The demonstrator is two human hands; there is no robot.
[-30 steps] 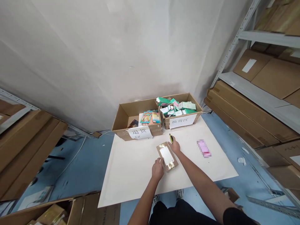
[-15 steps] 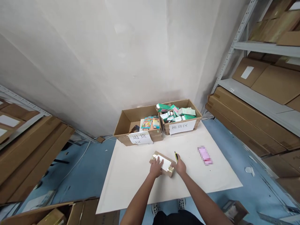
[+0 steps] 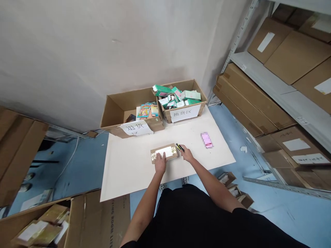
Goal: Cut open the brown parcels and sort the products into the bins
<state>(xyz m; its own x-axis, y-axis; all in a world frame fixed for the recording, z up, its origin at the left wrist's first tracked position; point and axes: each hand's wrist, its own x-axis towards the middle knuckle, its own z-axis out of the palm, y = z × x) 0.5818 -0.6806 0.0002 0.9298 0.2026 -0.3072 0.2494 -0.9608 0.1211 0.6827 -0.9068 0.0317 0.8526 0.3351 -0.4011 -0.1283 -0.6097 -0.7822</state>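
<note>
A small cardboard box (image 3: 170, 157) with shiny tape and a white label lies on the white tabletop (image 3: 124, 172). My left hand (image 3: 160, 163) grips it from the near side, its fingers spread over the label and the lower edge of the box. In my right hand (image 3: 186, 153) is a yellow and black box cutter (image 3: 180, 147), the fingers closed round its handle. Its tip points at the right end of the box, close to the taped edge. Whether the blade touches the tape cannot be made out.
Two open cartons stand at the table's back: the left carton (image 3: 111, 129) holds booklets, the right carton (image 3: 204, 103) several green and white boxes. A pixelated pink item (image 3: 207, 140) lies at the right. Shelves with cartons (image 3: 253, 100) flank the table; an open carton (image 3: 38, 206) with parcels sits lower left.
The small box has been turned so its long side runs nearly left to right. My right hand has left its end and angled the cutter toward it. The view has tilted down and shifted right.
</note>
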